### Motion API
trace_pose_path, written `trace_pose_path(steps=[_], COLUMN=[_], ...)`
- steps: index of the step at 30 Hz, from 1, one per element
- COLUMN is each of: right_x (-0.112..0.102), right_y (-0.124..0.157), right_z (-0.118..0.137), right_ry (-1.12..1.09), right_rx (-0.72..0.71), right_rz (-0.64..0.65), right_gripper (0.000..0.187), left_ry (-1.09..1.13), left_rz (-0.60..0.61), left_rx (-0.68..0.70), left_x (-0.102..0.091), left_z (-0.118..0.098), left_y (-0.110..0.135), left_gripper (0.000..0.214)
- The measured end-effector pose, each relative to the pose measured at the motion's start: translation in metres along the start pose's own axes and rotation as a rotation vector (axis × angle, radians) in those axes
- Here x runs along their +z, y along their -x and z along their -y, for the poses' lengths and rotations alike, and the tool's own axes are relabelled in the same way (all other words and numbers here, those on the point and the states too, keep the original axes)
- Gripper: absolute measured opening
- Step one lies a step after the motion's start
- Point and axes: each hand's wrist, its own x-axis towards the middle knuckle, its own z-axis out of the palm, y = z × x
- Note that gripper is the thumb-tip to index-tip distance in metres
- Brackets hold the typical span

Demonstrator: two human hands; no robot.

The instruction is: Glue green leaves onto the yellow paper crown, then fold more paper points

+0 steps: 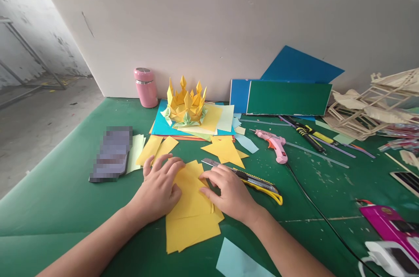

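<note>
My left hand (161,187) lies flat on a stack of yellow paper sheets (191,216) on the green table, fingers spread and pressing the top sheet down. My right hand (229,192) rests on the same stack's right side, fingers bent with the tips pressing the paper. A yellow utility knife (258,181) lies just behind and right of my right hand, untouched. More yellow paper pieces (225,150) lie behind the stack.
A yellow origami crown (186,103) sits on coloured sheets by the white wall, next to a pink flask (145,88). A pink glue gun (275,143), tools, wooden model frames (366,106), a blurred phone (113,152) and a magenta device (391,224) surround the work area.
</note>
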Motion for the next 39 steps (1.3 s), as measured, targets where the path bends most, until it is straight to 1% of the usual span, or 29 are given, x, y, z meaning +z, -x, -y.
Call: trace_pose_path(steps=[3,5,8,14,17,21,24,26,28,29,31,32,35,37,39], right_x=[0.001,0.001,-0.001,-0.009,-0.012,-0.013,-0.013,-0.01,-0.007,-0.005,-0.002,0.0,0.001,0.0,-0.001], right_y=[0.0,0.0,-0.001,-0.001,0.001,0.002,0.003,0.003,0.003,0.002,0.002,0.001,0.002,0.002,0.002], right_z=[0.002,0.002,0.002,-0.001,-0.003,-0.002,-0.003,-0.004,-0.006,-0.007,-0.009,-0.01,-0.01,-0.008,-0.007], right_ry=[-0.06,-0.117,-0.219,-0.451,-0.51,-0.532,-0.566,-0.618,-0.696,-0.724,-0.726,-0.703,-0.64,-0.612,-0.57], right_rx=[0.024,0.037,0.083,0.229,0.255,0.252,0.268,0.292,0.296,0.285,0.272,0.28,0.313,0.279,0.223], right_rz=[-0.017,-0.063,-0.146,-0.311,-0.387,-0.46,-0.508,-0.534,-0.537,-0.52,-0.459,-0.428,-0.366,-0.37,-0.41], right_gripper=[0.003,0.01,0.013,0.018,0.019,0.02,0.02,0.022,0.023,0.028,0.038,0.039,0.031,0.028,0.021], left_ry=[0.028,0.056,0.113,0.216,0.293,0.454,0.605,0.742,0.905,0.98,1.08,1.099,1.066,1.028,0.999], left_rz=[-0.073,-0.093,-0.14,-0.288,-0.316,-0.342,-0.376,-0.398,-0.422,-0.428,-0.423,-0.409,-0.346,-0.3,-0.253], left_rx=[-0.008,-0.028,-0.065,-0.133,-0.216,-0.341,-0.427,-0.512,-0.599,-0.628,-0.642,-0.635,-0.599,-0.569,-0.526], left_x=[-0.002,-0.004,-0.007,-0.01,-0.01,-0.011,-0.012,-0.012,-0.012,-0.012,-0.013,-0.013,-0.013,-0.012,-0.01], left_z=[0.001,0.002,0.005,0.012,0.015,0.016,0.013,0.01,0.008,0.007,0.005,0.004,0.003,0.003,0.003], left_y=[-0.001,-0.003,-0.005,-0.008,-0.009,-0.009,-0.01,-0.01,-0.01,-0.011,-0.011,-0.011,-0.012,-0.012,-0.011], left_gripper=[0.03,0.021,0.022,0.024,0.023,0.022,0.023,0.026,0.031,0.034,0.036,0.036,0.035,0.034,0.033])
